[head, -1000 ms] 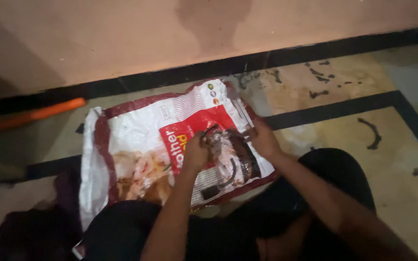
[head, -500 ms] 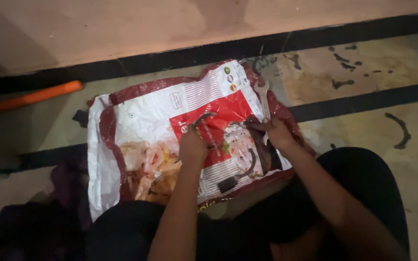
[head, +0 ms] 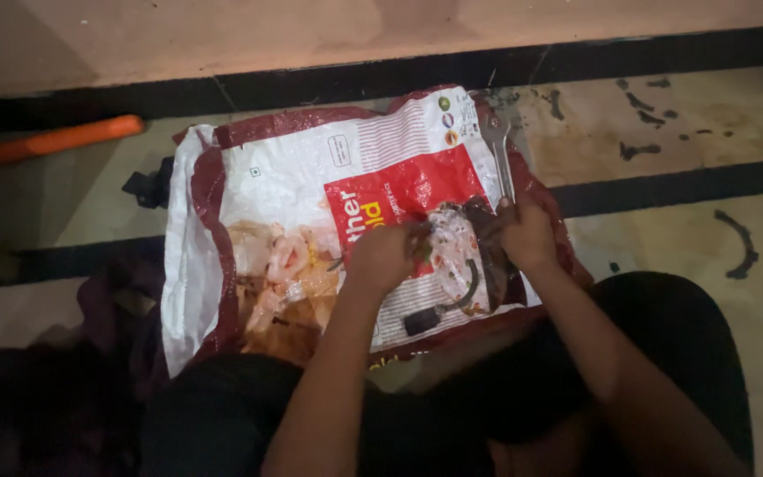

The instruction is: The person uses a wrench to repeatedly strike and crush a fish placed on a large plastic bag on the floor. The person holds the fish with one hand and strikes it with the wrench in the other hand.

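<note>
On the spread plastic sack [head: 311, 177] on the floor, a dark greasy part [head: 474, 234] is gripped by the clenched left hand [head: 381, 258], a wrench [head: 501, 155] is held by the right hand [head: 527, 237], and loosening seems unfinished.

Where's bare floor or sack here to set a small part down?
Free: the sack's white upper left, and the floor tiles right of it, between the black stripes. Crowded: the sack's lower right, where the left hand, right hand, wrench and dark parts sit.
</note>
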